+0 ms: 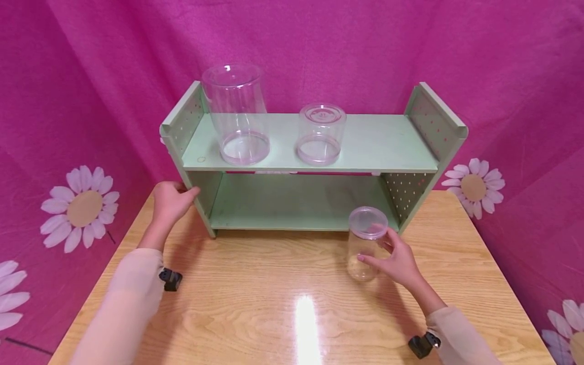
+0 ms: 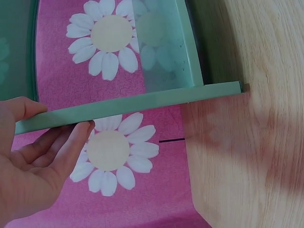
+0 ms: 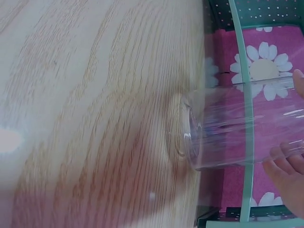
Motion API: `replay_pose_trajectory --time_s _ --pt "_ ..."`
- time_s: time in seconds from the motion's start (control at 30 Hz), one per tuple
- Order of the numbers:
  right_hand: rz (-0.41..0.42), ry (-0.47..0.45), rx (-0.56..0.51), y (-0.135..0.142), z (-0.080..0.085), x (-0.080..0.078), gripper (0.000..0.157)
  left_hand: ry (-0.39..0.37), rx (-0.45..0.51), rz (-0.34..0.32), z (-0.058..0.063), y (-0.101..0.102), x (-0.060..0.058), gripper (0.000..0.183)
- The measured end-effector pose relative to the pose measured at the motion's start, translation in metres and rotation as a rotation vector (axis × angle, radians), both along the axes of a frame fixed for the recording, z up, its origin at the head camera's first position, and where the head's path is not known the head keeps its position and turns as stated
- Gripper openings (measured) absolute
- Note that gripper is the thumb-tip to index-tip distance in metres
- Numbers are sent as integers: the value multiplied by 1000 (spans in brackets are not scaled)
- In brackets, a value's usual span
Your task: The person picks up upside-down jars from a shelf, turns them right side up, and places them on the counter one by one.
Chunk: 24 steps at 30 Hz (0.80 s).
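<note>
My right hand (image 1: 396, 258) grips a clear plastic jar (image 1: 363, 248) with a pale lid, in front of the lower right of a green two-tier shelf (image 1: 310, 170). In the right wrist view the clear jar (image 3: 223, 128) has its base close to the table; whether it touches cannot be told. My left hand (image 1: 171, 203) holds the front edge of the shelf's left side panel. The left wrist view shows the thumb of the left hand (image 2: 38, 166) on one face of that green panel (image 2: 118, 105) and the fingers on the other.
On the upper shelf board stand a tall clear jar (image 1: 237, 119) at left and a shorter clear jar (image 1: 321, 133) near the middle, apart from each other. The wooden table (image 1: 255, 274) carries the shelf. A magenta cloth (image 1: 319, 45) with daisies hangs behind and on both sides.
</note>
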State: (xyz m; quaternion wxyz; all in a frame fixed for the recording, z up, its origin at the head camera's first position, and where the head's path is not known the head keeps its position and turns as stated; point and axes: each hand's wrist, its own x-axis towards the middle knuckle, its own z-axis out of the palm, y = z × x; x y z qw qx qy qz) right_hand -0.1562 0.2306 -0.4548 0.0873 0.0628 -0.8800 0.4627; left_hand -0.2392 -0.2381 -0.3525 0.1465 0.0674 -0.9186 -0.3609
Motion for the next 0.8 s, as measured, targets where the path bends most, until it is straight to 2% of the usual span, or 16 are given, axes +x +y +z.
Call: replay_pose_trajectory --time_s 0.27,0.5,0.8 --pt "1 10 61 13 -2 6 72 -34 11 -17 2 -3 0 36" --pt "15 30 71 25 -2 13 76 20 31 -7 0 -2 -1 31" --pt "27 55 37 24 -4 15 78 48 8 -15 -4 -2 -2 30"
